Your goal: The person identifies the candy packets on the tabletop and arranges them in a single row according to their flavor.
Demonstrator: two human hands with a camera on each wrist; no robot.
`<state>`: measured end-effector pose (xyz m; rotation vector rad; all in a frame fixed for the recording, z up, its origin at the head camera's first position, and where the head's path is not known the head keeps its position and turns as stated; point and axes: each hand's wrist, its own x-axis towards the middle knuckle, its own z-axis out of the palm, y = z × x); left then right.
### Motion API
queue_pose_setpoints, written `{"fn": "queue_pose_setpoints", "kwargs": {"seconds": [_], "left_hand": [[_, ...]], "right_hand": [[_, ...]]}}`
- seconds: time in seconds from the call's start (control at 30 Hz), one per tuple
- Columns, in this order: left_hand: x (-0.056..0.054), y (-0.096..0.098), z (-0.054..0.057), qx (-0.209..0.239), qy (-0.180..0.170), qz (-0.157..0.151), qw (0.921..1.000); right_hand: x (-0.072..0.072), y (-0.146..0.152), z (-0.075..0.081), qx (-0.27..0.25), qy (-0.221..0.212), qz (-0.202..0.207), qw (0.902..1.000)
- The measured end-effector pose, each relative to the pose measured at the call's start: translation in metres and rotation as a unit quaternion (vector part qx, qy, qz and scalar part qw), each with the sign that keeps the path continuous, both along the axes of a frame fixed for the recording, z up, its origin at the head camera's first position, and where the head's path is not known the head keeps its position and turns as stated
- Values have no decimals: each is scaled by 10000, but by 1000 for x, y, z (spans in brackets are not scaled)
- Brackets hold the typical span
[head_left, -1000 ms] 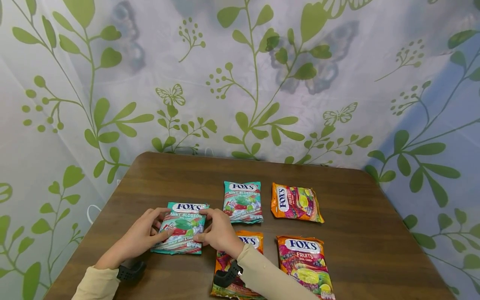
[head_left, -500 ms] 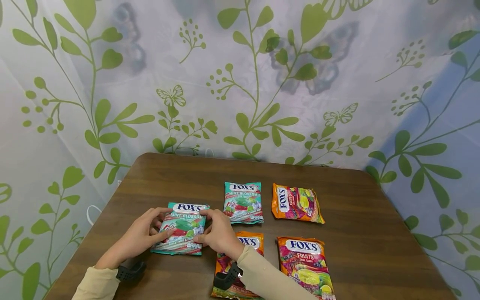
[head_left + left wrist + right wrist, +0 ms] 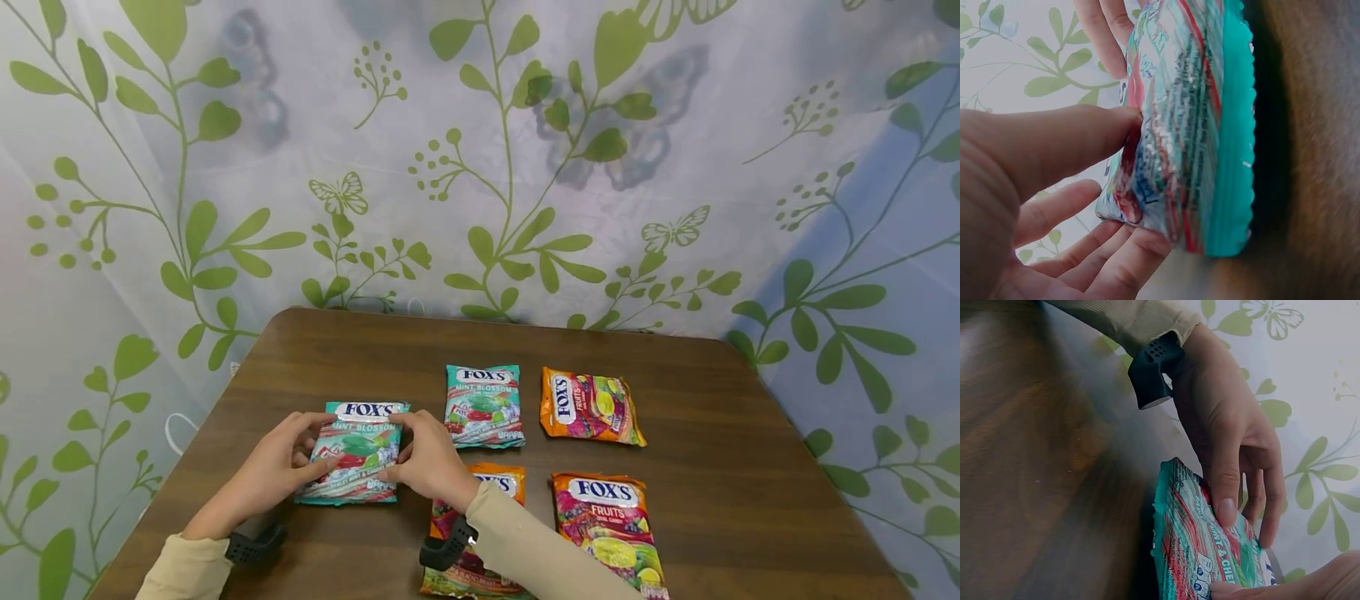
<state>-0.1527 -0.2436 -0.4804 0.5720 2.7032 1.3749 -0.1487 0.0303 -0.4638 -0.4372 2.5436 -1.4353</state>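
A teal FOX'S Mint Blossom candy bag (image 3: 360, 454) lies face up at the left of the table, between both hands. My left hand (image 3: 266, 467) grips its left side, thumb over the front. On the opposite side, my right hand (image 3: 433, 462) pinches the edge with thumb and fingers. The left wrist view shows the left thumb (image 3: 1060, 147) pressing into the bag (image 3: 1191, 144), with fingers round its edge. In the right wrist view, the right thumb (image 3: 1300, 581) rests on the bag's printed face (image 3: 1210, 544), across from the left hand (image 3: 1232, 425).
Another mint bag (image 3: 483, 407) lies right of the held one, beside a sideways orange FOX'S Fruits bag (image 3: 592, 407). Two more orange bags lie nearer, one (image 3: 480, 575) partly under the right forearm, the other (image 3: 609, 529) to its right. A patterned curtain (image 3: 480, 167) hangs behind the brown table (image 3: 750, 500).
Both hands and the held mint bag have shifted slightly left in the head view. The whole view has also shifted a little. The other bags keep their places on the table.
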Motion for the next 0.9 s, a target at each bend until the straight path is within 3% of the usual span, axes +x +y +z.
{"fn": "queue_pose_setpoints", "kwargs": {"seconds": [0.4, 0.9], "left_hand": [[-8, -17, 10, -224, 454, 231, 9984], [-48, -35, 14, -598, 776, 556, 9936]], "right_hand": [[-21, -21, 4, 48, 199, 187, 9996], [-68, -43, 8, -65, 305, 373, 9988]]}}
